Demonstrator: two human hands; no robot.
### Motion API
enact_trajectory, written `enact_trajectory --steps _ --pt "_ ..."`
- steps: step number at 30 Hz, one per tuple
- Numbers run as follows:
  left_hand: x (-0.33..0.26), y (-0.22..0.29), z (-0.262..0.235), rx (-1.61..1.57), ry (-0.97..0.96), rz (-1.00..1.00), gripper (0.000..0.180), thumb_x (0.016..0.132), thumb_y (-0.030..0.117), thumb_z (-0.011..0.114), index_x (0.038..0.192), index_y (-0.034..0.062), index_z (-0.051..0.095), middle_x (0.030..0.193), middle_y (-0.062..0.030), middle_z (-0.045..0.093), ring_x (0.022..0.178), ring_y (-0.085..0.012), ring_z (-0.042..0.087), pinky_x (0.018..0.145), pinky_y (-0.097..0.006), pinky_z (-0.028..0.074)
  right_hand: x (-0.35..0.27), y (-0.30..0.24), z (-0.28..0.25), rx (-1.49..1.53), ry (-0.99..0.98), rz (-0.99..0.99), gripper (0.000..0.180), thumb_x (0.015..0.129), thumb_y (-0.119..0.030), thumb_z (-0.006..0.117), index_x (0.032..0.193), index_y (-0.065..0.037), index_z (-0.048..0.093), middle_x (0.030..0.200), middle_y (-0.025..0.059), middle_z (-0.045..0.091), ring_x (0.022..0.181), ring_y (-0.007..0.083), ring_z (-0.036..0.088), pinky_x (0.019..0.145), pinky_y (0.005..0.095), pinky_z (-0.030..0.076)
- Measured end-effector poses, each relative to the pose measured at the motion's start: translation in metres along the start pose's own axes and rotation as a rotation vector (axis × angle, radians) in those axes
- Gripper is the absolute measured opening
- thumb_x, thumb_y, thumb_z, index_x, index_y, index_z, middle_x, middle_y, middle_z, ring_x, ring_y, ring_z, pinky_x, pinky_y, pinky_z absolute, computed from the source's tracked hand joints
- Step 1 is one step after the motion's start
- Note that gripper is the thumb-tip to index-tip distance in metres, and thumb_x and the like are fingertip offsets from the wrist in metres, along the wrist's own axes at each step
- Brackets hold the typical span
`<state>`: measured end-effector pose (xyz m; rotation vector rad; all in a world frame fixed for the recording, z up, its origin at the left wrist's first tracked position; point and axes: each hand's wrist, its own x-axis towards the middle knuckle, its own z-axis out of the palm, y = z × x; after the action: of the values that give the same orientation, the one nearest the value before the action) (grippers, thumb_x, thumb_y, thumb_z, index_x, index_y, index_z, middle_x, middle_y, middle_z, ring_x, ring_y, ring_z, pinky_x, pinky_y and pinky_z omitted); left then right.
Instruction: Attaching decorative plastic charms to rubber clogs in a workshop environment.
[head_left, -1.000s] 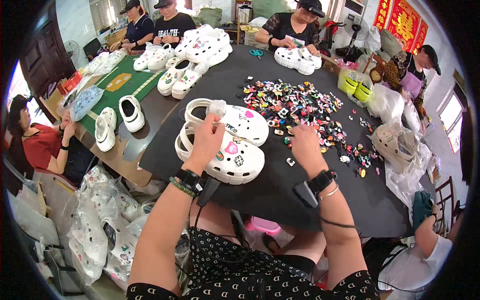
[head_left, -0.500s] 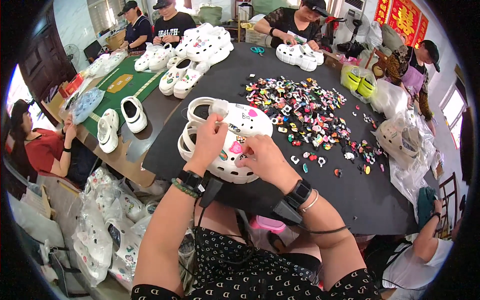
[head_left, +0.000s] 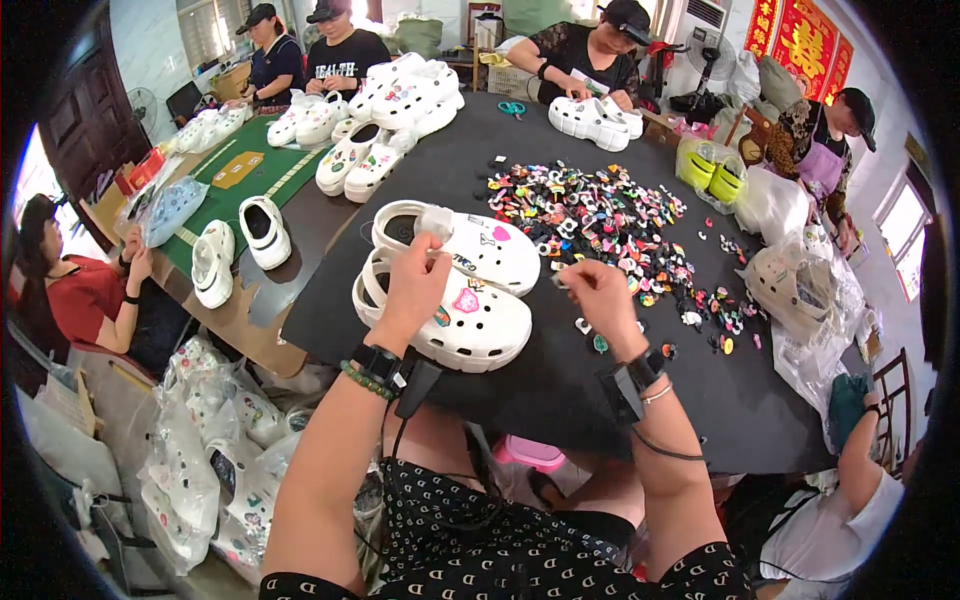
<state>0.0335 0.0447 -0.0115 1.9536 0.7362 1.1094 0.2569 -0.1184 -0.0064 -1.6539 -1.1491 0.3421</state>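
- White clogs: two lie side by side on the black table top [head_left: 640, 400], straight in front of the person. Near clog [head_left: 465, 318] carries a pink heart charm [head_left: 467, 299] and a few smaller charms on its upper; far clog [head_left: 480, 245] sits just behind it, touching it, with a pink charm near its toe.
- Left hand [head_left: 415, 285]: rests on the heel end of the near clog, fingers curled, thumb and fingertips pressed to the strap area. Cannot tell whether anything small is pinched between them.
- Right hand [head_left: 595, 295]: raised just right of the clogs, clear of them, fingers bent in a loose pinch. A small pale item shows at the fingertips; too small to identify.
- Both wrists carry black strapped devices; left wrist also has a green bead bracelet [head_left: 365, 381].
- Charm pile [head_left: 600, 215]: many small coloured charms spread over the table beyond and to the right of the right hand, thinning out toward the right edge.
- Other white clogs [head_left: 400, 100] are heaped at the far left of the table; one more pair [head_left: 595, 118] lies in front of a person seated at the far side.
- Green mat [head_left: 235, 175] on the adjoining table to the left, with a separate pair of white clogs [head_left: 240, 245] at its near edge.
- Clear plastic bags [head_left: 200, 470] are piled on the floor at lower left.
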Motion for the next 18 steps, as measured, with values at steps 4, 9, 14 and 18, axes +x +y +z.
enact_trajectory --steps 4,9,14,18 --pt "0.001 0.002 0.002 0.020 -0.009 -0.009 0.016 0.089 0.010 0.057 0.099 -0.0011 0.052 0.063 -0.0119 0.056 0.056 -0.0148 0.052 0.053 -0.034 0.040 0.017 0.013 -0.036 -0.598 -0.066 -0.110 0.016 0.078 -0.011 0.073 0.091 -0.003 0.070 0.088 0.0145 0.070 0.085 0.0309 0.066 0.077 0.0388 0.052" --pt "-0.002 -0.001 0.000 0.011 0.002 0.016 0.015 0.088 0.009 0.058 0.098 -0.0004 0.052 0.061 -0.0104 0.053 0.054 -0.0136 0.050 0.051 -0.032 0.039 0.049 -0.014 0.003 -0.335 -0.115 -0.473 0.041 0.071 -0.015 0.081 0.107 -0.005 0.064 0.112 0.0125 0.063 0.110 0.0312 0.057 0.097 0.0392 0.044" --pt "-0.002 0.005 -0.002 -0.058 -0.049 -0.059 0.012 0.089 0.008 0.058 0.096 0.0008 0.052 0.060 -0.0029 0.048 0.055 -0.0078 0.044 0.050 -0.028 0.035 0.089 -0.032 0.037 -0.325 -0.389 -0.420 0.052 0.063 -0.020 0.085 0.108 -0.006 0.063 0.110 0.0129 0.064 0.110 0.0301 0.057 0.097 0.0386 0.043" --pt "-0.002 0.016 0.000 -0.141 -0.084 -0.184 0.010 0.089 0.008 0.060 0.095 0.0033 0.053 0.067 0.0025 0.050 0.062 -0.0039 0.043 0.054 -0.024 0.034 0.110 -0.016 0.042 -0.178 -0.461 -0.182 0.043 0.065 -0.018 0.085 0.102 -0.006 0.066 0.098 0.0099 0.066 0.093 0.0234 0.063 0.082 0.0348 0.050"
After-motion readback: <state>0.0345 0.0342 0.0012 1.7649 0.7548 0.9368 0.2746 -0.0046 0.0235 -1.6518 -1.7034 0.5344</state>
